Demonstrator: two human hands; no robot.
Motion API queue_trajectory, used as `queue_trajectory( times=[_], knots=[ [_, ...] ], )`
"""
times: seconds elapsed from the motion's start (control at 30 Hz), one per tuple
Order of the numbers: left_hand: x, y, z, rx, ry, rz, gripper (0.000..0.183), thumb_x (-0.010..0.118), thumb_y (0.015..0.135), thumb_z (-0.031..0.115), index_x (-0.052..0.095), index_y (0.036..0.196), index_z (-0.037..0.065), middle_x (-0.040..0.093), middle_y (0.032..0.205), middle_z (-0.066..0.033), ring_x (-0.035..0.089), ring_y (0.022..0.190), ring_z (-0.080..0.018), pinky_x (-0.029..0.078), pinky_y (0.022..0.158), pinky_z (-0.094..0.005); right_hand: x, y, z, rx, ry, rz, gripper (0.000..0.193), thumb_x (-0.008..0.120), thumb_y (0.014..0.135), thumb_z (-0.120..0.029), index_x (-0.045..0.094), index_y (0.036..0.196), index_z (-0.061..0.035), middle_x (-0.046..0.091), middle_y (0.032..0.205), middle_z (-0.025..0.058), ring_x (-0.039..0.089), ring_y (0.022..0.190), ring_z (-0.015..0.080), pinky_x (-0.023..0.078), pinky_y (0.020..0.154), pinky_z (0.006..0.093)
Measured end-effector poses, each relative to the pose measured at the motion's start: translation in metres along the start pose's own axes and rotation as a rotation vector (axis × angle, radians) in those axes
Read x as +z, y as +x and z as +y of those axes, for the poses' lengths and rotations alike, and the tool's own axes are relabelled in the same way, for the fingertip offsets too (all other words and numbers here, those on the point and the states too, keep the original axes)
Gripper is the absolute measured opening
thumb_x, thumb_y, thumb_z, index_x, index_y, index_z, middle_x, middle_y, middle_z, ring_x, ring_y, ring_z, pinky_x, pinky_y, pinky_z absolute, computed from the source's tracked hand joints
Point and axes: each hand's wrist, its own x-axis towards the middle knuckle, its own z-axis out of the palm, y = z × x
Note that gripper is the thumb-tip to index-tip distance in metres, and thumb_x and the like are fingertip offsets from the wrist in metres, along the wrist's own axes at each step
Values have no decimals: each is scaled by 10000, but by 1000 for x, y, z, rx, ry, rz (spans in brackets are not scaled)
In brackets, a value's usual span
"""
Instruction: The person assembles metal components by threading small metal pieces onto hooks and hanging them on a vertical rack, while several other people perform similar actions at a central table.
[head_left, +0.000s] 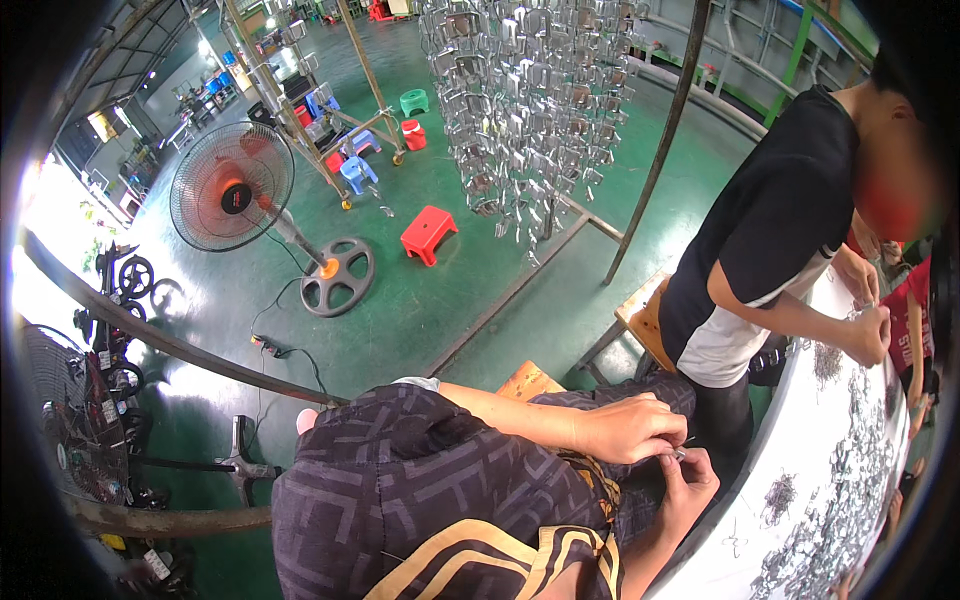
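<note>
From the head view, a red bucket (pixel 414 136) stands on the floor just beside a low green stool (pixel 413 101), what's inside too small to tell. Now the surface: a curved white tabletop (pixel 728 508), strewn along its length with shiny metal pieces (pixel 848 490), and there's a dark heap of thin bits (pixel 779 498) nearer this side, with a second one farther up. Off the table's edge, the left hand (pixel 632 428) and right hand (pixel 690 484) meet, fingers of both pinched on one small silvery part (pixel 679 454), held up in front of the body, above the lap. Along the table, a co-worker (pixel 745 230) in a black-and-white shirt brings both hands together over the white top. And the room: glossy green floor (pixel 400 350), a red plastic stool (pixel 430 234) out in the open, a pedestal fan (pixel 236 195) to its left, and above, hanging strings of bent metal pieces (pixel 530 110) in a dense curtain. Far left, dark fans (pixel 78 420) crowd behind a curved rail (pixel 170 340).
</note>
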Motion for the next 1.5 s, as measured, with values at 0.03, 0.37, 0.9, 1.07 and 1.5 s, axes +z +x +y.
queue_trajectory(
  times=[0.03,0.37,0.9,1.07,1.5],
  knots=[
    [2,0,0,0,3,13,111,652,798,118,591,870,59,623,751,-85,605,790,-285,425,757,-398,-1,-1,0,-15,-16,4,145,751,742,8,623,804,39,579,779,39,524,720,98,417,664,223],
    [9,-2,0,-116,-78,-108,96,643,835,171,637,891,94,660,836,-36,604,826,-237,407,810,-384,-3,-15,-6,-191,-335,68,110,706,746,11,605,783,32,572,747,70,531,693,153,421,659,264],
    [10,1,10,40,26,-94,148,648,833,162,627,952,76,657,890,-53,609,884,-256,416,818,-392,-4,-23,-7,-210,-318,183,90,685,749,40,596,764,34,575,754,71,534,698,148,416,637,252],
    [6,-3,5,-8,13,-110,168,646,840,162,620,981,74,662,932,-51,613,933,-245,420,836,-388,-6,-26,-5,-191,-260,175,74,684,768,34,613,788,30,579,755,69,538,708,147,421,647,255],
    [-29,-50,-76,-204,224,92,145,644,808,142,639,912,40,670,900,-115,644,863,-298,498,758,-390,52,-20,-120,-210,1213,-918,124,686,835,-95,618,747,-41,551,1021,206,604,956,427,495,883,554]
  ],
)
